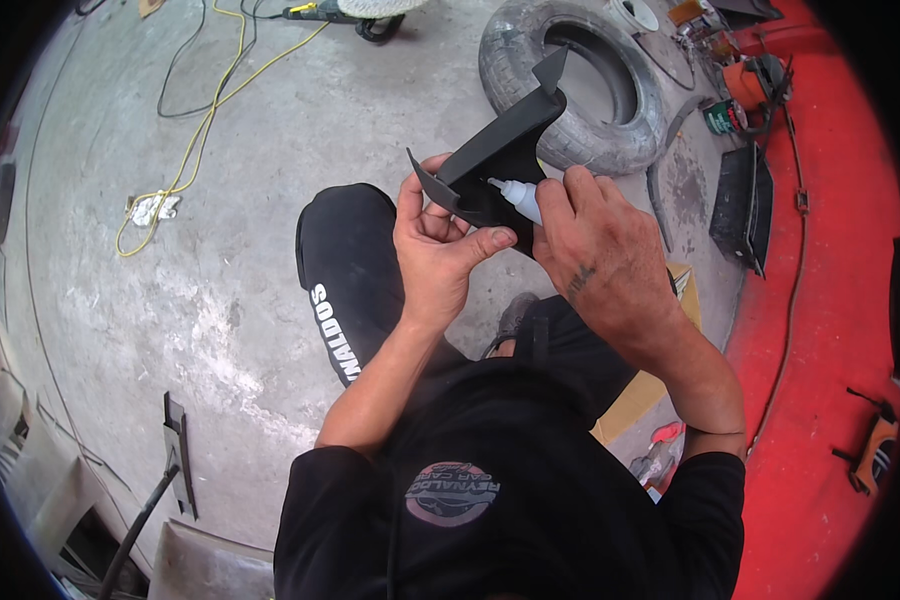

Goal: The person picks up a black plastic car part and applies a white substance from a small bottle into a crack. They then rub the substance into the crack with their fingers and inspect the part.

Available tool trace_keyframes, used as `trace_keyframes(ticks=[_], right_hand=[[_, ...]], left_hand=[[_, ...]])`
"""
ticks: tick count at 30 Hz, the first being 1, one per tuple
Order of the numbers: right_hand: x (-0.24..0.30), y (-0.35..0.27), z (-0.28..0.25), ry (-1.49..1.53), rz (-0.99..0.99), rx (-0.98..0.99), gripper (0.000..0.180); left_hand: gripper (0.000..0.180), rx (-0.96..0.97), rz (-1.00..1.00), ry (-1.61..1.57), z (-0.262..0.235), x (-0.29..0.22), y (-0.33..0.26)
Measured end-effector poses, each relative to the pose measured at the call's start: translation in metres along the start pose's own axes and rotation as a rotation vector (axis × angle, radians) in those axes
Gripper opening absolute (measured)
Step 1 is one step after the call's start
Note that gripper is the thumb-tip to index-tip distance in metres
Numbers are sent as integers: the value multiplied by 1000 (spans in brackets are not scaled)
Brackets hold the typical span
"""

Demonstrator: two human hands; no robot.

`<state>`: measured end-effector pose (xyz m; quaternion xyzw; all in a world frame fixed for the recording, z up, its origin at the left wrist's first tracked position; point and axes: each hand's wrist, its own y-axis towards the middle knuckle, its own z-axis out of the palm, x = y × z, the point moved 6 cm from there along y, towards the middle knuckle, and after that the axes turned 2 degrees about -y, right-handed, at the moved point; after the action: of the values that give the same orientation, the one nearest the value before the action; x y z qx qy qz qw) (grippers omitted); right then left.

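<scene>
A black molded plastic trim piece [498, 135], with raised edges and a pointed upper end, is held up over my knees. My left hand [438, 245] grips its lower left end, thumb along the near edge and fingers behind. In my right hand [605, 245] is a small white squeeze bottle [519, 197] with a narrow nozzle. The nozzle tip points left into the inner side of the trim piece, close to its surface; whether it touches I cannot tell. Part of the bottle is hidden by my right fingers.
Beyond the trim piece a worn tire [620, 130] lies on the concrete floor. A yellow cord [205, 125] runs at the left, near a corded power tool [345, 14]. Along the right is a red surface [820, 330], with a black plastic bin [742, 210] and a can [724, 117] beside it. Cardboard [630, 408] lies by my right leg.
</scene>
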<state>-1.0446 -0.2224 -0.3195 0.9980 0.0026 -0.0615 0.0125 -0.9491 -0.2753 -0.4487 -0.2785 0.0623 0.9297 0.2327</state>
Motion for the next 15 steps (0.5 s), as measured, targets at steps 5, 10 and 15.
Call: trace_keyframes(ticks=[5, 10, 15], right_hand=[[0, 0, 1, -7, 0, -9, 16], [1, 0, 2, -4, 3, -13, 16], [1, -1, 3, 12, 1, -16, 16]], left_hand=[[80, 5, 5, 17, 0, 0, 0], [81, 3, 5, 18, 0, -1, 0], [81, 2, 9, 30, 0, -2, -1]])
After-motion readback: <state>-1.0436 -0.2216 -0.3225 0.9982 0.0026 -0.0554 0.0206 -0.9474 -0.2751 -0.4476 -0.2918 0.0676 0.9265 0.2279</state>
